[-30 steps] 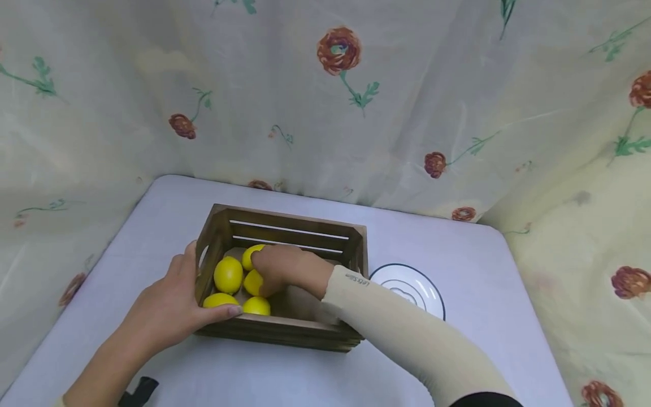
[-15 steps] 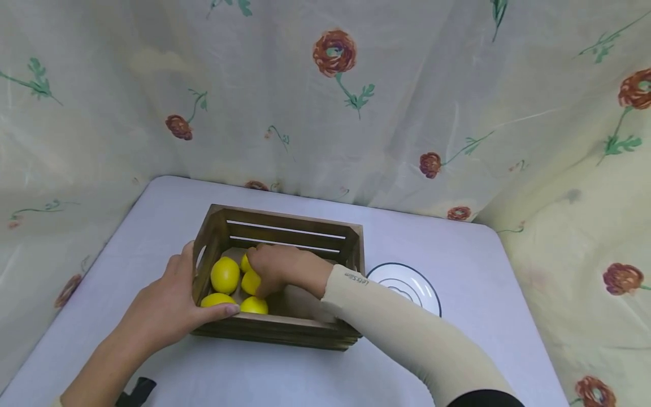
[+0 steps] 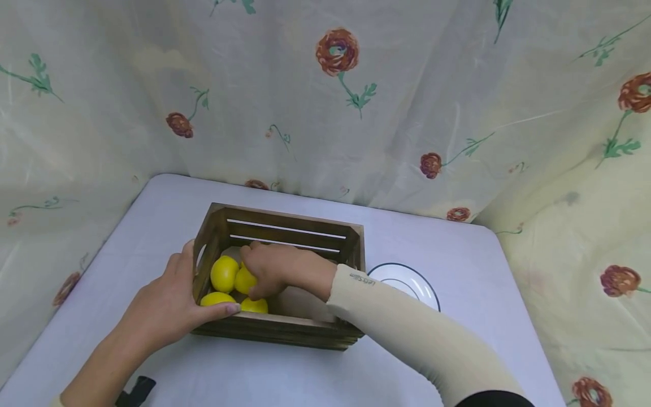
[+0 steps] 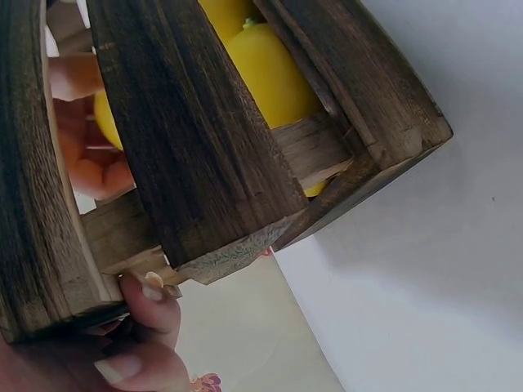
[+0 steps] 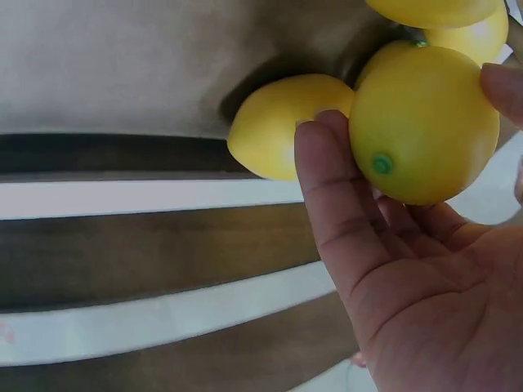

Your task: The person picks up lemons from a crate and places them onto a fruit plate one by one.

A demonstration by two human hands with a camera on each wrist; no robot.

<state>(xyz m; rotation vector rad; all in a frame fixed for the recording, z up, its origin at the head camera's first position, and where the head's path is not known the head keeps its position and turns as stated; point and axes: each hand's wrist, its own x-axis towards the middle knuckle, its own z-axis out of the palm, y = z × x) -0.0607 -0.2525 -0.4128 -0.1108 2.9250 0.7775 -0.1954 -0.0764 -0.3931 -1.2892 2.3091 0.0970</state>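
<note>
The left hand grips the crate at its near left corner, thumb hooked over the rim. Inside the crate, the right hand has its grip curled round a lemon, among other lemons. Beyond, on the worktop, a plate lies just right of the crate.

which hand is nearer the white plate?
Right. The right hand is inside the wooden crate, gripping a lemon, on the side toward the white plate. The left hand holds the crate's far corner, away from the plate.
</note>
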